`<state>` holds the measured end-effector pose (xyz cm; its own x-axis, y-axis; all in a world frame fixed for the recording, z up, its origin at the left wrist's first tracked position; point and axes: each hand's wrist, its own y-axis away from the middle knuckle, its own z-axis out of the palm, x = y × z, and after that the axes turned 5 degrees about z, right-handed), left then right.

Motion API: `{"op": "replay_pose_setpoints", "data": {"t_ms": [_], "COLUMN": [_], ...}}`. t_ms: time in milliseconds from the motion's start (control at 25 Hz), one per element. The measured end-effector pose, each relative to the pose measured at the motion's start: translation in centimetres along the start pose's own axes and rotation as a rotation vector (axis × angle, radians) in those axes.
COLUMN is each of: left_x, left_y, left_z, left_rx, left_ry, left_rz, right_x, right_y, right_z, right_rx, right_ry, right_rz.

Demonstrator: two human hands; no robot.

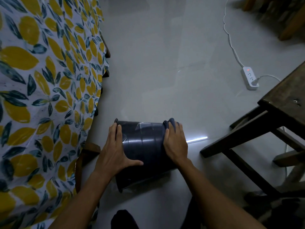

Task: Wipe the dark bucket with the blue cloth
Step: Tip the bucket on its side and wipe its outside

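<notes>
The dark bucket point(143, 146) lies on its side on the grey floor, its rim toward the left. My left hand point(115, 149) grips the bucket near the rim, thumb stretched across its wall. My right hand point(175, 144) presses the blue cloth point(170, 123) against the bucket's base end on the right. Most of the cloth is hidden under my palm; only a bunched part shows above my fingers.
A table draped in a lemon-print cloth point(41, 96) stands close on the left. A dark wooden stool point(280, 113) stands at the right. A white power strip point(250, 78) with its cable lies on the floor at the far right. My knee point(123, 220) shows at the bottom.
</notes>
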<state>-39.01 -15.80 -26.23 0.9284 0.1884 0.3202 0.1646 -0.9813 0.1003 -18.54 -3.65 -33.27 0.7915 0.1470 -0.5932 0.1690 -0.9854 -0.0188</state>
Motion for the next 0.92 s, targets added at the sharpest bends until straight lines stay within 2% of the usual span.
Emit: {"op": "replay_pose_setpoints", "data": {"t_ms": [80, 240, 360, 440, 520, 600, 720, 840, 920], "left_x": [-0.1, -0.5, -0.6, -0.3, -0.2, -0.1, -0.2, -0.2, -0.1], "left_y": [0.0, 0.1, 0.1, 0.1, 0.1, 0.4, 0.7, 0.6, 0.6], "left_z": [0.2, 0.5, 0.6, 0.4, 0.2, 0.2, 0.5, 0.8, 0.9], "left_rx": [0.008, 0.006, 0.014, 0.017, 0.026, 0.028, 0.026, 0.042, 0.049], "left_ry": [0.011, -0.004, -0.011, 0.019, 0.031, 0.003, -0.017, -0.027, -0.023], "left_rz": [0.018, 0.056, 0.073, 0.039, 0.020, 0.030, 0.040, 0.047, 0.033], "right_x": [-0.7, -4.3, -4.6, -3.8, -3.4, -3.8, -6.1, -8.8, -9.3], "right_y": [1.9, 2.8, 0.7, -0.6, -1.2, -2.5, -5.2, -6.1, -5.0], "right_z": [0.3, 1.2, 1.3, 0.9, 0.6, 0.4, 0.6, 1.1, 1.0], "right_rx": [0.023, -0.176, -0.198, -0.141, -0.051, -0.062, -0.301, -0.488, -0.504], "right_ry": [0.072, 0.048, 0.088, 0.110, 0.094, 0.107, 0.224, 0.188, 0.067], "right_rz": [-0.073, -0.265, -0.405, -0.342, -0.169, -0.038, 0.059, -0.118, -0.274]}}
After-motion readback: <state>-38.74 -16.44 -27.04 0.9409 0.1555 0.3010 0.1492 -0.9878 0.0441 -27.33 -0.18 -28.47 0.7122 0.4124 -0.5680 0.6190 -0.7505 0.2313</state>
